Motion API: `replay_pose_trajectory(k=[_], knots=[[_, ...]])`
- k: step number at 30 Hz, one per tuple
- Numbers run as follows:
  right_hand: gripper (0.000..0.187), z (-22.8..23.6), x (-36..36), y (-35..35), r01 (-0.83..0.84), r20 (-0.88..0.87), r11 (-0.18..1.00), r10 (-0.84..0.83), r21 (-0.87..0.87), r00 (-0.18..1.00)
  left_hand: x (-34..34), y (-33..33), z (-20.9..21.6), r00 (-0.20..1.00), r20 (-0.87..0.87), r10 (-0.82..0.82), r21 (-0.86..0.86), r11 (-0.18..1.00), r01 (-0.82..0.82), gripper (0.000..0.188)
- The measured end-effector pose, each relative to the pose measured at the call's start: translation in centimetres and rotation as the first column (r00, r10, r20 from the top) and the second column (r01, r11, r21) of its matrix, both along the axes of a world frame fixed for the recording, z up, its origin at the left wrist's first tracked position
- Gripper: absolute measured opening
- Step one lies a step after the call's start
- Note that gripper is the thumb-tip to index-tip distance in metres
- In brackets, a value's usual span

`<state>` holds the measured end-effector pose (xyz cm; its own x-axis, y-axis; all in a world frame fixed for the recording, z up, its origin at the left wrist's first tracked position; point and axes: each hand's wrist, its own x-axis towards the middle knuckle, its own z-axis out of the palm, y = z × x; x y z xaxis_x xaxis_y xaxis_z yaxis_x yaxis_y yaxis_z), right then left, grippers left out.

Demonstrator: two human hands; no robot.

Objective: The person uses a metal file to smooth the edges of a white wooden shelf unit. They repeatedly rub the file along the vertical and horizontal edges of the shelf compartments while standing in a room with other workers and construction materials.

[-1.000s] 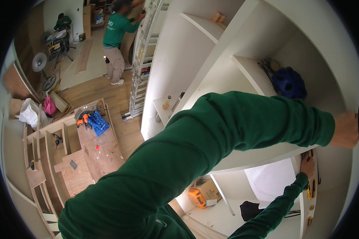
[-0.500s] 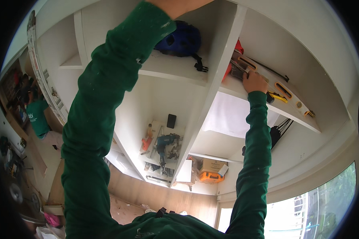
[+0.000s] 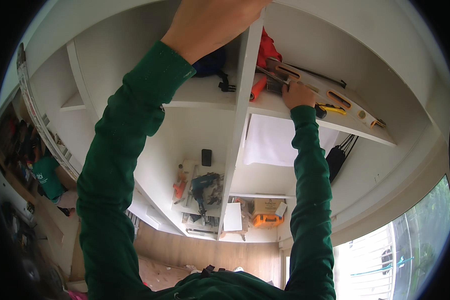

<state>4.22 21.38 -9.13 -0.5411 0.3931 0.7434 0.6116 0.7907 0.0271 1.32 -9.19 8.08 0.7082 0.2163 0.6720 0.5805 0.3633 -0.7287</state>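
My left hand [image 3: 217, 27] is raised at the top of the view, in front of the upper shelves; its fingertips run past the upper edge, so what they touch is hidden. My right hand [image 3: 300, 95] rests among tools on the upper right shelf. Its fingers are curled, and what is in them is hidden. Beside it lie a long level [image 3: 341, 99] with orange-rimmed openings, a yellow-handled tool [image 3: 332, 108] and a grey flat-bladed tool [image 3: 274, 84]. An orange-red cylinder [image 3: 258, 88] and a red cloth-like bundle [image 3: 269, 47] are further left.
A dark blue helmet [image 3: 211, 64] sits in the left compartment, partly behind my wrist. Lower down are a phone [image 3: 206, 157], a teal power drill [image 3: 203, 185] and an orange case [image 3: 267, 221]. A ladder [image 3: 40, 110] leans at the left; another person [image 3: 48, 176] is beyond it.
The view has shifted, so the shelves appear further left. More of my left hand shows, now across the divider's top. My right hand stays among the tools, its fingers still curled.
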Motion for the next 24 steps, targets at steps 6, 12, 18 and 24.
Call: replay_pose_trajectory(k=[6, 12, 18, 24], knots=[[0.038, 0.2, 0.2, -0.4, 0.008, 0.026, 0.998, -0.007, -0.059, 1.0, 0.2, 1.2, -0.4, 0.999, 0.009, 0.051, 0.117, 0.992, -0.052, 0.017], [0.03, -0.1, 0.2, -0.7, -0.017, -0.057, 0.999, 0.014, -0.051, 0.998, 2.0, 2.2, -1.0, 0.999, 0.018, 0.035, 0.26, 0.965, -0.039, 0.019], [0.03, -0.2, 0.3, -0.8, -0.022, -0.046, 0.997, 0.018, -0.079, 0.999, 3.2, 2.5, -1.4, 0.986, 0.102, 0.135, 0.257, 0.954, -0.157, 0.017], [0.037, 0.1, 0.4, -0.7, -0.013, 0.011, 0.995, 0.014, -0.094, 1.0, 3.2, 2.3, -1.1, 0.967, 0.081, 0.243, 0.251, 0.934, -0.256, 0.016]])
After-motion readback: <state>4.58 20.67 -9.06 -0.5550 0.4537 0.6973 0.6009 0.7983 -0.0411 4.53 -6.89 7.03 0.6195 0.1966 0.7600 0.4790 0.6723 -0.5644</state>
